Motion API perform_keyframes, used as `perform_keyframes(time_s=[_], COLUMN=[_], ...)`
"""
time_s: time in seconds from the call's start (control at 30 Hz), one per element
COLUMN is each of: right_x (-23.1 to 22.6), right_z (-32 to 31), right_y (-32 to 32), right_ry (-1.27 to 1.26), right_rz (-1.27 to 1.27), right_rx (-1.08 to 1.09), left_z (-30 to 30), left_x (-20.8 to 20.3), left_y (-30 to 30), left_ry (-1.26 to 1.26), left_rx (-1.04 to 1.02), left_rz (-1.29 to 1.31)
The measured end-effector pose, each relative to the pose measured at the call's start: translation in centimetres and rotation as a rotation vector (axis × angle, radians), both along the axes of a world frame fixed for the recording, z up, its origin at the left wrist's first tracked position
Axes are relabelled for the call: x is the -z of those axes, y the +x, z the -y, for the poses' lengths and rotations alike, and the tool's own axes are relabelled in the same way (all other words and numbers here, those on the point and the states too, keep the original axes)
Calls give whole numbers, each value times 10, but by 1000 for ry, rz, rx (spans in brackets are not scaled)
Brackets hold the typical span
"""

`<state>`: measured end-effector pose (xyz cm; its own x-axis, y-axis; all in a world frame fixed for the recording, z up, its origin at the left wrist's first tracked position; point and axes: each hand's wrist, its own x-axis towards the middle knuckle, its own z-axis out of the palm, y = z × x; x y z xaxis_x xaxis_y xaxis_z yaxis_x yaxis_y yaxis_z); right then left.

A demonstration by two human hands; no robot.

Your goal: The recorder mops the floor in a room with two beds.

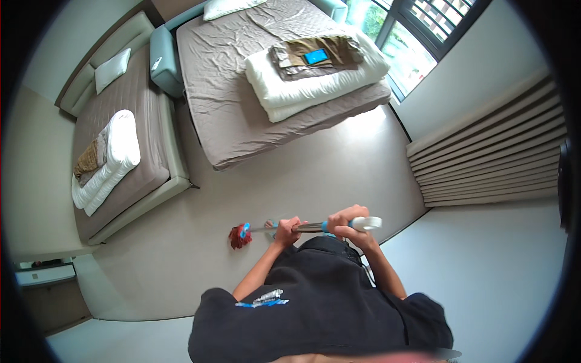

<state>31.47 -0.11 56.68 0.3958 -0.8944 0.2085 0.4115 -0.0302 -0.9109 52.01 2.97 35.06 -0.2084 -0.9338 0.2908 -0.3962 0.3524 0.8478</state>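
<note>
Mopping the floor, apparently: left hand and right hand, grip clamped around the mop; next stroke needs steady steering.

Your mop reaches left across you; beyond it stand a left bed and a right bed, with a curtain to your right.

The smooth pale-grey floor gives passage ahead of the long metal mop handle, which lies as a bar across the body's front. Farther on, the wide mattress in a wrinkled taupe sheet blocks the way; leftward, the beige upholstered bed frame does. Pleated beige fabric curtains limit room rightward.
</note>
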Motion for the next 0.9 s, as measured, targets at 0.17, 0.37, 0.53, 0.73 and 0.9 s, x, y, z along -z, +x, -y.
perform_keyframes(time_s=[0.17,0.37,0.53,0.73,0.9], right_x=[-32,-40,-37,21,39], right_z=[-52,-120,-124,-88,-71], right_y=[-130,-243,-260,-273,-317], right_ry=[-131,-219,-245,-195,-81], right_rz=[3,-183,-702,-993,-984], right_rx=[268,630,708,588,829], left_z=[26,45,85,125,129], left_x=[-19,-34,-10,44,62], left_y=[-143,-321,-413,-493,-558], left_ry=[-38,-57,-44,-89,54], left_rx=[356,684,1001,1284,1402], left_rz=[-103,-120,-41,-103,-152])
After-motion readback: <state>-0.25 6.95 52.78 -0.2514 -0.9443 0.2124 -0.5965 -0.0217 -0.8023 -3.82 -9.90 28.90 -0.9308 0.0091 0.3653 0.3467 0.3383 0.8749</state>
